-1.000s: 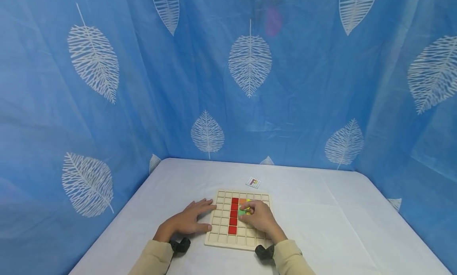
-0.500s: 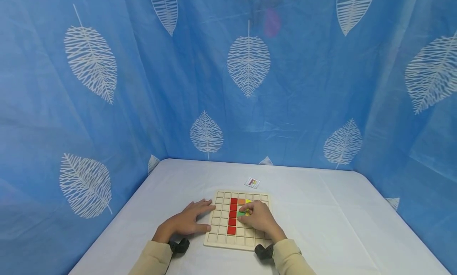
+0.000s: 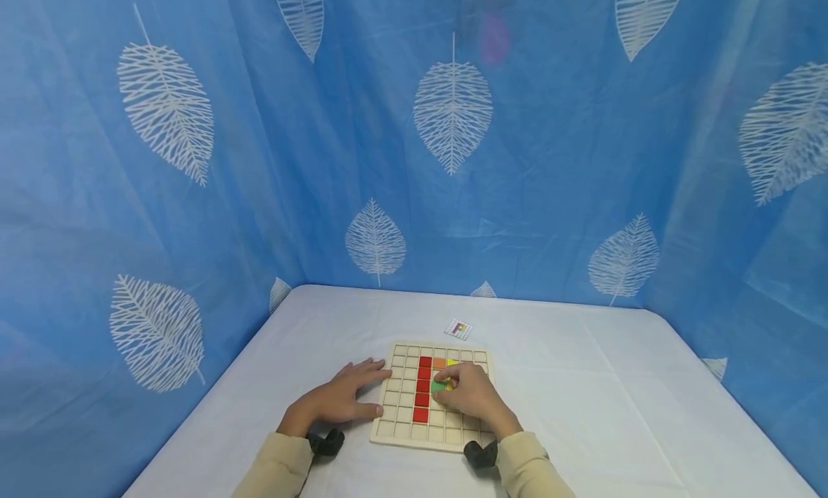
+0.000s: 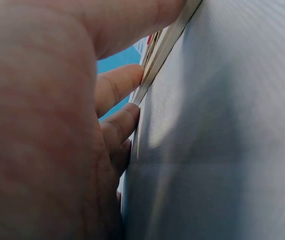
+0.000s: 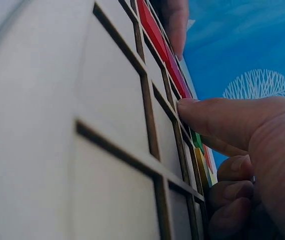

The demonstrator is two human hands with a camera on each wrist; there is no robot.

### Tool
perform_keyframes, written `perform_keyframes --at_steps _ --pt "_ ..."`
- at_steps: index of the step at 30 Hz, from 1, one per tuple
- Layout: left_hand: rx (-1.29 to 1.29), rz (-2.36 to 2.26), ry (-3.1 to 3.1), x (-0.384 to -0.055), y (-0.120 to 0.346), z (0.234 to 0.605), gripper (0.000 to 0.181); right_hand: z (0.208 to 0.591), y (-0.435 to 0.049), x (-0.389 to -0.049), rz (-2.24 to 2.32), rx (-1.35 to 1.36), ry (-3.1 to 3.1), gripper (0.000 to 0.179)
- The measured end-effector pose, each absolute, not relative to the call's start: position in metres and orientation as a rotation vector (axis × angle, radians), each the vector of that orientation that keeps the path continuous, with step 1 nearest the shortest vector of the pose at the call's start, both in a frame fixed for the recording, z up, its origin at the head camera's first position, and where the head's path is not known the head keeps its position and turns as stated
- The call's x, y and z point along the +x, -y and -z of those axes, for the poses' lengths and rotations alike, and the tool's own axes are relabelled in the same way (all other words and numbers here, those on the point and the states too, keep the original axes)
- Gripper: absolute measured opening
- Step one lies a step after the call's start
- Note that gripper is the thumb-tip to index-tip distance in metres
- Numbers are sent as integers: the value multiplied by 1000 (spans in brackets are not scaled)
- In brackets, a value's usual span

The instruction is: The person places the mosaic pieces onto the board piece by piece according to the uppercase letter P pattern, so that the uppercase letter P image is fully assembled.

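Observation:
A wooden grid board (image 3: 399, 432) lies on the white table. A column of red tiles (image 3: 422, 386) runs down it, with an orange tile (image 3: 440, 363) beside the top and yellow tiles (image 3: 451, 363) further right, partly hidden. My right hand (image 3: 475, 395) pinches a green tile (image 3: 438, 387) between thumb and index finger, right of the red column. In the right wrist view the thumb (image 5: 202, 111) sits at the board's surface with the green tile (image 5: 197, 141) just beyond. My left hand (image 3: 341, 397) lies with fingers spread, thumb and index fingertip at the board's left edge (image 4: 155, 62).
A small card (image 3: 459, 330) with a coloured grid pattern lies behind the board. White cloth (image 3: 582, 397) covers the table. Blue curtains (image 3: 530, 218) with white leaves stand around its back and sides. Each wrist wears a black device (image 3: 480, 455).

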State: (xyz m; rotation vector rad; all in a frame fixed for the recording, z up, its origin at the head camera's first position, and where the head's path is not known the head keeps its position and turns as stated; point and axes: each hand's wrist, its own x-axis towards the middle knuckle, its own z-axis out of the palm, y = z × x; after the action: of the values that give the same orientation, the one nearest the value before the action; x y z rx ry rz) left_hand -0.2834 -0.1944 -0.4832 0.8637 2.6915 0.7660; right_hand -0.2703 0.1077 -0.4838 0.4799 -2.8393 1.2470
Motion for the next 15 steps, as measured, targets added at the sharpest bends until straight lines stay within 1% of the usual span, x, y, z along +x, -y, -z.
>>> perform_keyframes --at_steps 7,11,13,15 --pt "825 -779 -2686 -285 192 482 75 478 -110 -271 -1287 546 2775 25" --pt "828 -818 -2700 -291 187 475 73 466 -112 -269 -1269 556 2708 27" --pt "831 -852 -2730 -294 185 469 74 457 -114 -268 -1246 583 2662 32" --pt "820 -902 -2774 -298 182 461 76 444 -117 -267 -1230 607 2626 42"
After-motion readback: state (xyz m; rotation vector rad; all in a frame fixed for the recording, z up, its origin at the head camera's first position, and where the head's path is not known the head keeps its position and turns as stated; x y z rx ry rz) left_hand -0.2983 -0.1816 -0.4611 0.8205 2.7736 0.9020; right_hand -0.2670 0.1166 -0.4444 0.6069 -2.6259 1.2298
